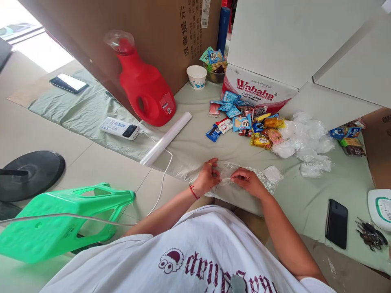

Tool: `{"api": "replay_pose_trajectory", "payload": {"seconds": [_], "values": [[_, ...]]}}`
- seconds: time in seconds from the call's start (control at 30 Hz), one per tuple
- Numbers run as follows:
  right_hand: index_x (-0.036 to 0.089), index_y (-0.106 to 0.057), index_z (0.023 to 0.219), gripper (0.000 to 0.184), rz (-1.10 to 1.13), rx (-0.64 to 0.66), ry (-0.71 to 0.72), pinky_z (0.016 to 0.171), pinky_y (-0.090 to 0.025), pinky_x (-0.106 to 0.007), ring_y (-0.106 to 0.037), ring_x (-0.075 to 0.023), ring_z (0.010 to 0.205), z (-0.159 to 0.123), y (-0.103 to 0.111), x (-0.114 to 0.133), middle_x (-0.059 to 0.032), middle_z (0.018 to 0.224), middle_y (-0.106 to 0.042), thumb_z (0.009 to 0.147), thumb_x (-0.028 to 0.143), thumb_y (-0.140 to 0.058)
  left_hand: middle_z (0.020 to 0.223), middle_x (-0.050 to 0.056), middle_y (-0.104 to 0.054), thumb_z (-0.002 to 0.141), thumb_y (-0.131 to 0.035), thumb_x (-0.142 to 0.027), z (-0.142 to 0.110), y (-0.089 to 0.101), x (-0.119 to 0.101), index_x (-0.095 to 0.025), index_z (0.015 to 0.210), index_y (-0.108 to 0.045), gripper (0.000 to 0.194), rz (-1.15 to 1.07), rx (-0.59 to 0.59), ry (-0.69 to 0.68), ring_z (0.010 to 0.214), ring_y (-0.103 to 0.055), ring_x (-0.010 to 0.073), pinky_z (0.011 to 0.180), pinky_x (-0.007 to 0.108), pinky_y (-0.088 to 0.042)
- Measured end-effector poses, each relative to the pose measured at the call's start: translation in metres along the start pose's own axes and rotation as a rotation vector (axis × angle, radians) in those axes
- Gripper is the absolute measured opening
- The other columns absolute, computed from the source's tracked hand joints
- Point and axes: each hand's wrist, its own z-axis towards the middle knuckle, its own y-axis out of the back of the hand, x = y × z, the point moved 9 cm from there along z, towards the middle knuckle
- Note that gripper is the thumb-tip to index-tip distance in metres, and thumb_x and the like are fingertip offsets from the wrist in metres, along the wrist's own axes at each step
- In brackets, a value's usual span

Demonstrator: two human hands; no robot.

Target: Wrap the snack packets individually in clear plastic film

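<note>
A thin sheet of clear plastic film (229, 167) lies crumpled in front of me. My left hand (208, 178) is closed on its left part, fingertips pinched together. My right hand (249, 182) pinches the film a short way to the right, with a small gap between the two hands. Just past the right hand, a small white square piece (273, 174) lies in or under the far end of the film; which of the two I cannot tell. A pile of clear-wrapped white bundles (308, 140) sits farther right. Wrapped snacks (242, 122) are heaped ahead of both hands.
A white roll (166, 139), a power bank (120, 128) with a cable and a red jug (146, 87) stand or lie left. Behind are a paper cup (197, 77) and a Wahaha box (259, 89). At right: a black phone (336, 224), keys (371, 234). A green stool (61, 219) is lower left.
</note>
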Motion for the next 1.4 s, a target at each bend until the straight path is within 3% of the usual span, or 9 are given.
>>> {"api": "replay_pose_trajectory", "payload": {"seconds": [0.47, 0.6, 0.7, 0.8, 0.87, 0.97, 1.07, 1.23, 1.4], "values": [[0.017, -0.071, 0.088, 0.037, -0.122, 0.080, -0.133, 0.063, -0.041, -0.026, -0.052, -0.0132, 0.068, 0.093, 0.104, 0.024, -0.0003, 0.075, -0.064, 0.076, 0.052, -0.079, 0.136, 0.013, -0.051, 0.065, -0.055, 0.000, -0.023, 0.058, -0.031, -0.021, 0.125, -0.060, 0.064, 0.619, 0.137, -0.061, 0.086, -0.063, 0.0148, 0.067, 0.029, -0.061], [0.016, -0.070, 0.081, 0.019, -0.207, 0.110, -0.145, 0.067, -0.043, -0.025, -0.055, -0.0132, 0.070, 0.144, 0.090, 0.017, -0.0008, 0.075, -0.066, 0.076, 0.034, -0.077, 0.136, 0.015, -0.052, 0.062, -0.050, 0.002, -0.042, 0.084, -0.086, -0.019, 0.117, -0.061, 0.061, 0.983, -0.281, -0.351, 0.126, -0.058, 0.0314, 0.101, 0.054, -0.057], [0.017, -0.071, 0.079, 0.012, -0.215, 0.115, -0.150, 0.067, -0.045, -0.024, -0.058, -0.0139, 0.069, 0.168, 0.074, 0.012, -0.0016, 0.075, -0.069, 0.074, 0.026, -0.076, 0.130, 0.012, -0.058, 0.075, -0.049, 0.002, -0.076, 0.058, -0.145, -0.021, 0.108, -0.061, 0.042, 0.992, -0.543, -0.758, 0.126, -0.059, 0.0284, 0.104, 0.051, -0.055], [0.017, -0.072, 0.081, 0.009, -0.218, 0.117, -0.139, 0.069, -0.046, -0.023, -0.059, -0.0142, 0.071, 0.176, 0.067, 0.010, -0.0020, 0.077, -0.071, 0.075, 0.023, -0.074, 0.119, 0.007, -0.067, 0.093, -0.050, -0.008, -0.077, -0.015, -0.161, -0.026, 0.119, -0.059, 0.032, 0.875, -0.173, -0.999, 0.115, -0.066, 0.0207, 0.097, 0.038, -0.057], [0.017, -0.072, 0.082, 0.010, -0.219, 0.107, -0.126, 0.068, -0.045, -0.023, -0.058, -0.0140, 0.070, 0.174, 0.070, 0.009, -0.0013, 0.076, -0.070, 0.075, 0.024, -0.072, 0.139, 0.018, -0.062, 0.095, -0.063, -0.035, -0.055, -0.047, -0.150, -0.020, 0.142, -0.050, 0.051, 1.014, -0.103, -0.928, 0.134, -0.057, 0.0326, 0.108, 0.051, -0.050], [0.017, -0.071, 0.082, 0.011, -0.210, 0.089, -0.114, 0.065, -0.043, -0.023, -0.055, -0.0129, 0.067, 0.167, 0.082, 0.005, 0.0008, 0.072, -0.066, 0.076, 0.026, -0.069, 0.127, 0.021, -0.067, 0.093, -0.067, -0.048, -0.019, -0.060, -0.120, -0.013, 0.145, -0.050, 0.066, 1.220, -0.148, -0.745, 0.120, -0.061, 0.0374, 0.101, 0.055, -0.048], [0.017, -0.069, 0.081, 0.010, -0.179, 0.064, -0.109, 0.063, -0.041, -0.023, -0.052, -0.0115, 0.065, 0.160, 0.095, -0.002, 0.0026, 0.070, -0.061, 0.078, 0.026, -0.068, 0.090, 0.009, -0.070, 0.103, -0.053, -0.027, -0.016, -0.085, -0.078, -0.018, 0.120, -0.067, 0.024, 1.362, 0.215, -0.762, 0.091, -0.064, 0.0252, 0.085, 0.042, -0.047], [0.015, -0.067, 0.087, 0.008, -0.115, 0.003, -0.125, 0.064, -0.044, -0.022, -0.049, -0.0095, 0.062, 0.168, 0.098, -0.007, 0.0027, 0.071, -0.061, 0.085, 0.022, -0.065, 0.089, 0.005, -0.071, 0.104, -0.056, -0.031, -0.076, -0.112, -0.036, -0.020, 0.103, -0.070, 0.018, 1.436, 0.780, -0.872, 0.082, -0.064, 0.0198, 0.072, 0.034, -0.046], [0.008, -0.062, 0.125, 0.032, -0.077, -0.044, -0.086, 0.081, -0.052, -0.023, -0.059, -0.0091, 0.081, 0.151, 0.110, 0.001, -0.0070, 0.104, -0.071, 0.099, 0.018, -0.048, 0.096, 0.006, -0.073, 0.105, -0.043, -0.024, -0.075, -0.096, -0.077, -0.018, 0.124, -0.064, 0.029, 1.330, 0.549, -0.752, 0.075, -0.067, 0.0163, 0.063, 0.029, -0.050]]}}
